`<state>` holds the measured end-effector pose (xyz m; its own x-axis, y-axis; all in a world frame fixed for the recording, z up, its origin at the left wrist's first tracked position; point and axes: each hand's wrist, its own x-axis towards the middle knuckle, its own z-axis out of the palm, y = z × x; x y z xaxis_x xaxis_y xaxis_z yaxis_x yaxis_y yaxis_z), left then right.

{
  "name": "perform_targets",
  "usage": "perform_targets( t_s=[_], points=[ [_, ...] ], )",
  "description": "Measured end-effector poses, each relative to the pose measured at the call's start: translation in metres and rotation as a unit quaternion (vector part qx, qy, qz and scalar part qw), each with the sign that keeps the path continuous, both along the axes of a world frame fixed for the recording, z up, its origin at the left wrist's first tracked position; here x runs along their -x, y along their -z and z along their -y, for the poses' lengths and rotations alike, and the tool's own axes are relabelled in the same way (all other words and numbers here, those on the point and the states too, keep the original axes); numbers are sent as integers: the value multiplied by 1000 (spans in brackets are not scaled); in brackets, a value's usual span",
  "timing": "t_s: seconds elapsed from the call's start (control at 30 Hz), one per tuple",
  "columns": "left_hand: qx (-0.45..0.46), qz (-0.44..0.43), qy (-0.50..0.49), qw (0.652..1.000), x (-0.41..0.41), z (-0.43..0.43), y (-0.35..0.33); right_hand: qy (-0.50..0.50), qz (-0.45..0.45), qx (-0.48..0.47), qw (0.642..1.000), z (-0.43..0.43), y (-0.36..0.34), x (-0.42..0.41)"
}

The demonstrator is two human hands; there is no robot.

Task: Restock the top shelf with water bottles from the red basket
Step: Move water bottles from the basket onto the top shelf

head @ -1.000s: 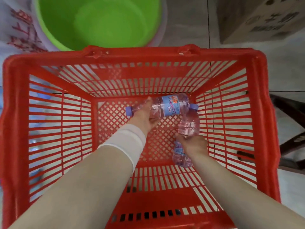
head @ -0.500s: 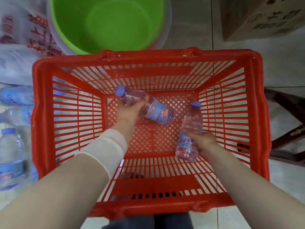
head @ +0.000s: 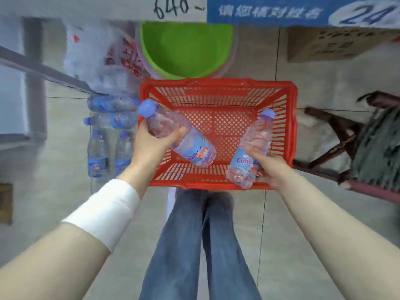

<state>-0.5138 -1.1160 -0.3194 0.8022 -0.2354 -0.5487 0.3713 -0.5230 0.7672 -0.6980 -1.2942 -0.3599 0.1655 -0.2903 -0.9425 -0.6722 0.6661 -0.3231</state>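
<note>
The red basket stands on the tiled floor in front of my legs, with nothing left inside it. My left hand grips a clear water bottle with a blue cap near its neck, held tilted above the basket's left side. My right hand holds a second water bottle by its lower half, cap pointing up and away, over the basket's near right corner. A white band wraps my left forearm.
Several water bottles lie and stand on the floor left of the basket. A green basin sits behind it, with a plastic bag to its left. A cardboard box is at the back right, a dark wooden stool at right, a grey shelf frame at left.
Both hands have lifted their bottles up out of the basket. The view has pulled back and up, so the basket looks smaller and my legs and the floor bottles now show.
</note>
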Motion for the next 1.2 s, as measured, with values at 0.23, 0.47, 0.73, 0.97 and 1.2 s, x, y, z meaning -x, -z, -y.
perform_targets(
  t_s=[0.23, 0.47, 0.73, 0.97, 1.2],
  points=[
    [65, -27, -6, 998, 20, -23, -194, -78, 24, 62, 995, 0, -170, 6],
    [141, -38, 3, 989, 29, -59, -337, -101, 56, 102, 988, -9, -293, 8],
    [177, -19, 0, 984, 34, -112, -433, -95, 108, 137, 980, -52, -385, -7],
    [228, 11, 22, 973, 29, -163, -500, -131, 174, 199, 956, -100, -478, -36],
    [264, 95, 73, 957, 3, -197, -574, -172, 263, 217, 924, -133, -561, -72]
  ],
)
